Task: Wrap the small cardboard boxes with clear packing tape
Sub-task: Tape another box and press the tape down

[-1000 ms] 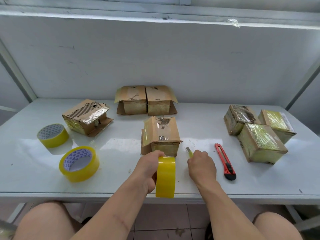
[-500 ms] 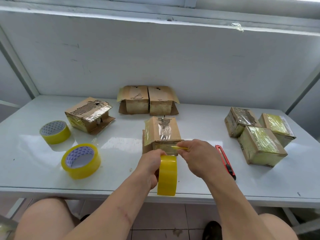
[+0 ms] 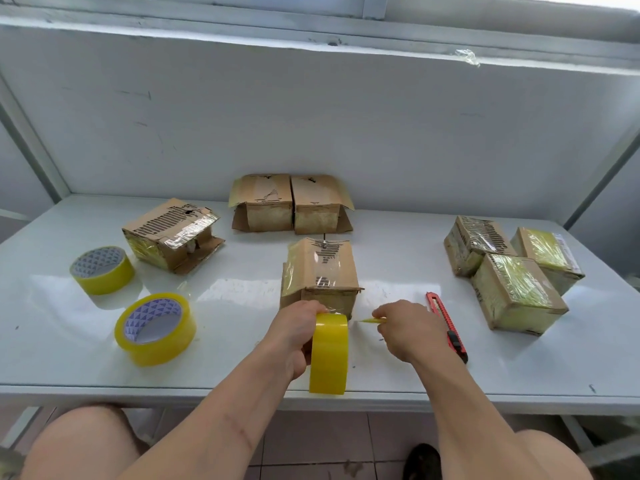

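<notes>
Holding the tape roll [image 3: 329,353], left hand [image 3: 294,336] faces right hand [image 3: 403,329] pinching tape end [image 3: 369,320].

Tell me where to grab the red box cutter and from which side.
Grip the red box cutter by its long, narrow handle, pinching across its width from above. It lies flat on the table, just right of the right hand, with open tabletop on both sides.

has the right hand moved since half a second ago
Yes. The right hand has pulled back right from the front of the middle box, toward the red knife.
</notes>
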A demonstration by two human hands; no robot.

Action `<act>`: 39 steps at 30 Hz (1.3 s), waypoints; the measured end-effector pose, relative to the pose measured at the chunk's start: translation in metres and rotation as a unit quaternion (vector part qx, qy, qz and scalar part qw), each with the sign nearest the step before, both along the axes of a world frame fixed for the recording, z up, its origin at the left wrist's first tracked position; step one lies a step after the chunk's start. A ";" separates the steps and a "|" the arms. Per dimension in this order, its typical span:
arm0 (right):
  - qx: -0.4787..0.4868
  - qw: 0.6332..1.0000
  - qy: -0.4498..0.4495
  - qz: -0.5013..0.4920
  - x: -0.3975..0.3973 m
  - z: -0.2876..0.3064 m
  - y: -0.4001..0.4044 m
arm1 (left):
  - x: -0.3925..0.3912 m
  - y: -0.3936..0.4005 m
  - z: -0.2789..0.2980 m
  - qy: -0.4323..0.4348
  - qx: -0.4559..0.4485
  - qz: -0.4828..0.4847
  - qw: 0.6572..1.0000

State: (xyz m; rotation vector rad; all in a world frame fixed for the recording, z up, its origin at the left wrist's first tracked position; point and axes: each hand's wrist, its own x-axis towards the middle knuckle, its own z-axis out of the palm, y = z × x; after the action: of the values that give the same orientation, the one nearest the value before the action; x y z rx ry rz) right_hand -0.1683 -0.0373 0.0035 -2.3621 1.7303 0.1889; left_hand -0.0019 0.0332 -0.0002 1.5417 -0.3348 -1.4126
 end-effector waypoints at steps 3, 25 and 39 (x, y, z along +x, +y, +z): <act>-0.085 0.992 -0.086 -0.021 0.000 -0.005 -0.001 | 0.002 0.000 -0.001 0.005 0.000 -0.002 1.000; -0.160 0.904 -0.357 0.172 0.065 -0.043 -0.038 | 0.029 0.035 0.000 -0.092 -0.026 -0.078 0.992; -0.129 0.922 -0.328 0.160 0.058 -0.032 -0.033 | 0.027 0.044 -0.005 -0.209 -0.121 -0.051 0.969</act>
State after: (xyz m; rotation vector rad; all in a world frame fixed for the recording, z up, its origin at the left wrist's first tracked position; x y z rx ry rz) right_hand -0.1101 -0.0707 -0.0280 -2.4577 1.0967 -0.7447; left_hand 0.0249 0.0776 -0.0049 1.6251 -0.8210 -1.0647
